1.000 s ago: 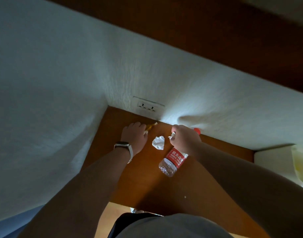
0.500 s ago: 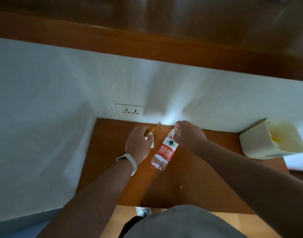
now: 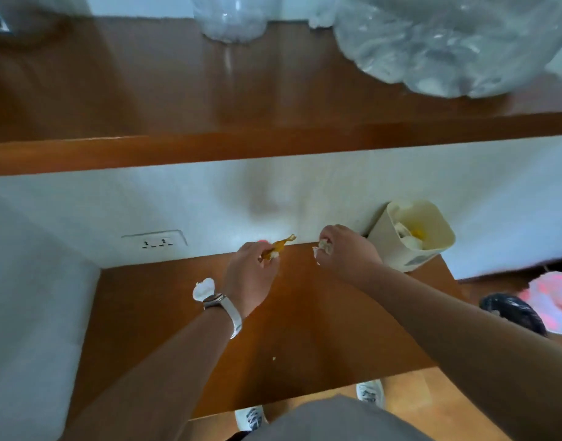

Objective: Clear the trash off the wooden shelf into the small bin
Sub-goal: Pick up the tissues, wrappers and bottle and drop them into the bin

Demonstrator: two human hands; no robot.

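Observation:
On the lower wooden shelf (image 3: pixel 305 329), my left hand (image 3: pixel 251 275) pinches a yellow-brown wrapper (image 3: pixel 281 245) together with a bit of white paper. My right hand (image 3: pixel 346 253) grips a crumpled white paper scrap (image 3: pixel 321 249) and hovers just left of the small cream bin (image 3: pixel 432 249). The bin stands at the shelf's right end against the wall, with white and yellow trash inside. Another crumpled white paper (image 3: pixel 203 288) lies on the shelf beside my left wrist. A small red spot (image 3: pixel 262 241) peeks out behind my left hand.
An upper wooden shelf (image 3: pixel 209 148) overhangs, carrying a clear plastic bottle (image 3: pixel 232 20) and a clear plastic bag (image 3: pixel 448 49). A wall socket (image 3: pixel 155 241) sits at the back left. A black bag (image 3: pixel 512 313) and a pink item (image 3: pixel 553 297) lie at the right.
My right hand has moved right, close to the bin, still holding its paper. The water bottle that lay between my hands is out of sight. The view has tilted up.

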